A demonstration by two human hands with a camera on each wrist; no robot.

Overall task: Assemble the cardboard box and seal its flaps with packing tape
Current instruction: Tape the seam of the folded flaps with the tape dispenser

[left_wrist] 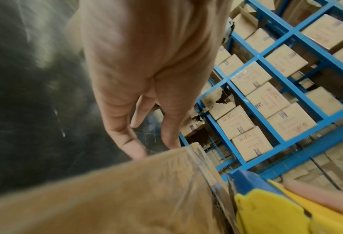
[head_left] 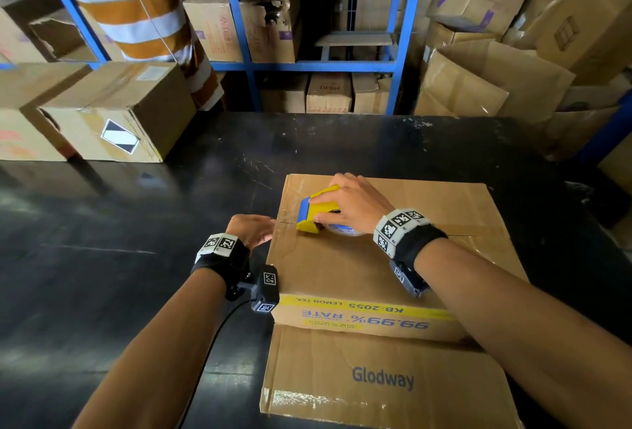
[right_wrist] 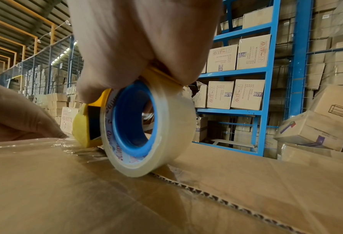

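Right hand (head_left: pixel 355 203) grips yellow plastic tape dispenser (head_left: pixel 319 210) on corrugated cardboard box (head_left: pixel 342 268).

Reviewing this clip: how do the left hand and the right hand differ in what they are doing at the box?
The right hand curls round the yellow tape dispenser on top of the cardboard box; the left hand holds nothing. The right hand sits over the centre seam, the left hand at the box's left edge, fingers straight. Both wear marker wristbands and work on the same box.
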